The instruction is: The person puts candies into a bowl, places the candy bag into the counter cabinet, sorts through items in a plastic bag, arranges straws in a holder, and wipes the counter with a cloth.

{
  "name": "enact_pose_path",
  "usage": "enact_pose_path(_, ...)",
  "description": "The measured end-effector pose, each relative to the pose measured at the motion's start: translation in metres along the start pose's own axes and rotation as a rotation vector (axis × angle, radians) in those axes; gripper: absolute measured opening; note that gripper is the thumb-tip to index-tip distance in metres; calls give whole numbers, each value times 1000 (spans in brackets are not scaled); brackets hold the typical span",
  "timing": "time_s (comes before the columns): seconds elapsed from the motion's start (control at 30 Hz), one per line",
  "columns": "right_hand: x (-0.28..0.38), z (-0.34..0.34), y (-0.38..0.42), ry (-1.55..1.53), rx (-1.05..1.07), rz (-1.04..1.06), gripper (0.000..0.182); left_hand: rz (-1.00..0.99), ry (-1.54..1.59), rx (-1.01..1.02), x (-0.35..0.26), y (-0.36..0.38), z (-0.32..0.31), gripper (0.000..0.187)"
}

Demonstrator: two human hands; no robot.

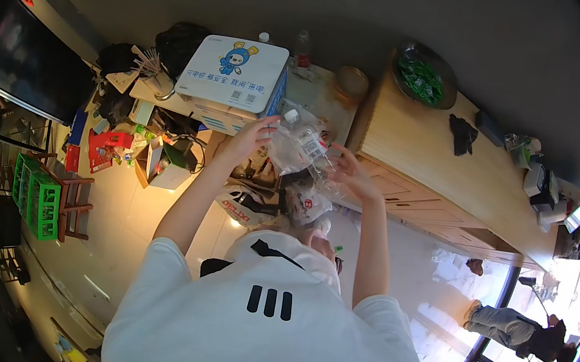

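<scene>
Between my hands is a translucent plastic bag (285, 150), its edge held by my left hand (255, 139) with fingers bent. A clear plastic bottle (307, 140) with a whitish cap and a printed label lies against the bag. My right hand (353, 174) is at the right side of this bundle, fingers curled on crinkled clear plastic (325, 174); its exact kind is hard to make out. Below hangs or stands a white plastic bag (307, 203) with a red mark, close to my body.
A white and blue box (234, 73) with a cartoon figure stands beyond my left hand. To the right runs a wooden counter (424, 150) bearing a bowl of green packets (422, 80) and a black cloth (462, 135). Green crates (36, 197) stand at left. A person (525, 333) is near the glass door.
</scene>
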State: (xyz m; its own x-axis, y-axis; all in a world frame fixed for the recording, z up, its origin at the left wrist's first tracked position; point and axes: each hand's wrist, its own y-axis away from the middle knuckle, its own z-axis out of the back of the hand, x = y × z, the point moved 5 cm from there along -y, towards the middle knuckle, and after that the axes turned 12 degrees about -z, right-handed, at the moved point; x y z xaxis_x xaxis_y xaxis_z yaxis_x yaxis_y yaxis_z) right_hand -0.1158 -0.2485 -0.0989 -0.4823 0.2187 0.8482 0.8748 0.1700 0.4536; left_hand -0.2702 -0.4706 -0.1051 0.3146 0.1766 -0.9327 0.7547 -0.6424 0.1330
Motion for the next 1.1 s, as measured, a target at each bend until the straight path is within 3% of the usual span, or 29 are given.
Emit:
enact_pose_path(0.13, -15, 2, 12, 19, 56, -43, 75, 19, -34, 15, -2, -7, 3, 44)
enact_pose_path(0.2, -24, -7, 14, 258, 189, -91, 68, 24, 5, 226, -6, -7, 0, 45)
enact_pose_path(0.23, -31, -8, 8, 258, 199, -96, 68, 26, 5, 215, -7, -8, 3, 45)
enact_pose_path(0.3, -66, -16, -6, 337, 391, -301, 61, 30, 4, 310, -11, -9, -1, 47)
enact_pose_path(0.33, -81, -19, -18, 431, 366, -378, 58, 33, -21, 304, -12, -7, -4, 48)
enact_pose_path(0.47, -152, -46, -80, 217, 422, -544, 60, 48, -31, 270, -6, -2, -6, 48)
enact_pose_path(0.53, -173, -56, -115, 42, 111, -517, 64, 57, -21, 257, -5, 1, -6, 49)
enact_pose_path(0.57, -198, -55, -144, -79, -47, -383, 70, 71, 0, 249, -2, 5, -9, 49)
enact_pose_path(0.63, -208, -59, -148, -174, -252, -143, 63, 86, -31, 229, -5, 13, -14, 48)
enact_pose_path(0.67, -218, -59, -149, -205, -316, -64, 62, 110, -51, 251, -3, 17, -15, 48)
enact_pose_path(0.73, -277, -58, -166, -111, -255, -253, 63, 128, -62, 291, 7, 19, -11, 48)
enact_pose_path(0.77, -283, -62, -159, -216, -169, -267, 59, 138, -58, 290, 9, 18, -10, 48)
enact_pose_path(0.87, -249, -60, -118, -249, -116, -441, 58, 124, -73, 275, 3, 13, -15, 47)
enact_pose_path(0.93, -220, -56, -108, 213, 100, -466, 49, 101, -65, 273, 8, 11, -10, 47)
enact_pose_path(0.97, -203, -47, -103, 220, 89, -464, 49, 77, -59, 271, 10, 9, -8, 46)
enact_pose_path(1.03, -158, -48, -92, 522, 397, -278, 38, 50, -59, 232, 11, 14, -12, 45)
enact_pose_path(1.1, -65, -56, -63, 489, 453, -302, 36, 37, -25, 65, 14, 18, -7, 42)
